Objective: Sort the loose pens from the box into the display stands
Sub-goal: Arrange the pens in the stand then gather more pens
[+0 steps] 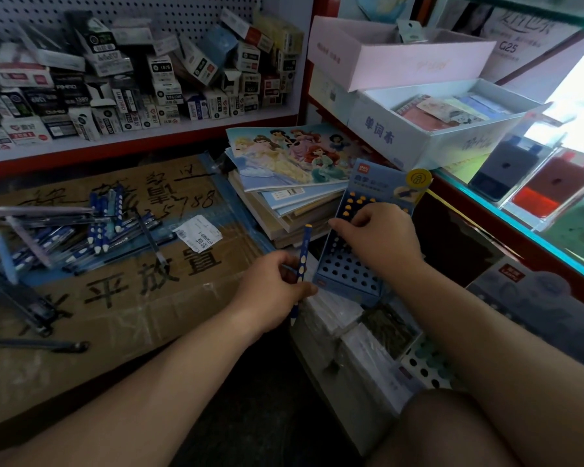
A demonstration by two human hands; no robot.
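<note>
My left hand [274, 288] grips a blue pen [303, 254] with pale dots and a yellow top, held nearly upright just left of a blue display stand [348, 274]. The stand has rows of round holes, and several yellow-topped pens [355, 203] fill its far rows. My right hand [380, 239] rests over the middle of the stand with its fingers curled down among the pens; what they pinch is hidden. A heap of loose blue pens [81, 230] lies on a flattened cardboard box [122, 298] at the left.
A stack of notebooks [284, 183] with a cartoon cover sits behind the stand. Shelves of small boxes [132, 72] fill the back left. A white box [435, 129] and a glass counter [536, 203] stand right. A second dotted stand [425, 365] lies near my right forearm.
</note>
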